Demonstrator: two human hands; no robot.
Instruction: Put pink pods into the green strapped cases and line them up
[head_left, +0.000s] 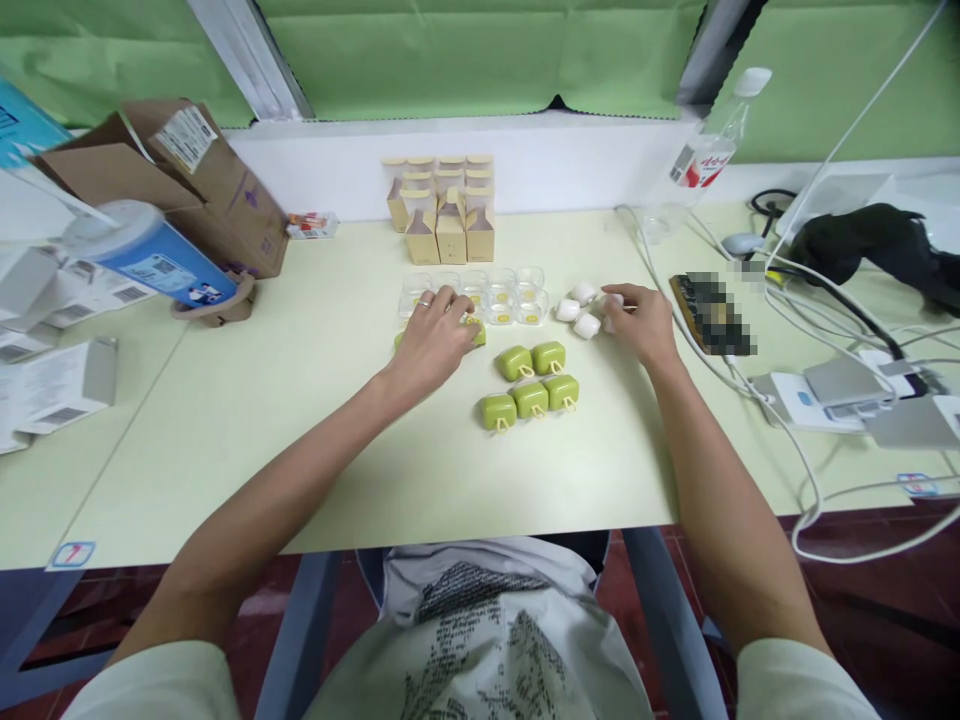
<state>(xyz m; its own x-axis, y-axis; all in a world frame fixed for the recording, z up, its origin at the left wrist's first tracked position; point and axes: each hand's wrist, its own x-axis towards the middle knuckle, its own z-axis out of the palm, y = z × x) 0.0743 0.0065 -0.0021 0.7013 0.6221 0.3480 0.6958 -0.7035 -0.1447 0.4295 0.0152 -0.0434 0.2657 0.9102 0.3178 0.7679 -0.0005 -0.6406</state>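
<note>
My left hand (435, 338), a ring on one finger, rests over a green case (478, 332) beside the front of the clear plastic cups (501, 296); what its fingers grip is partly hidden. My right hand (637, 318) pinches a white piece (613, 308) at the right of a small cluster of white pieces (586, 325). Several green cases with pale yellow loops (531, 399) lie in two rows between and below my hands. Small open cardboard boxes (451, 235) stand together behind the clear cups.
A brown carton (225, 200), a blue canister (161, 260) and white boxes (67, 385) occupy the left. A clear bottle (705, 155), a dark phone-like object (712, 315), white cables (795, 450) and white adapters (814, 400) are at the right.
</note>
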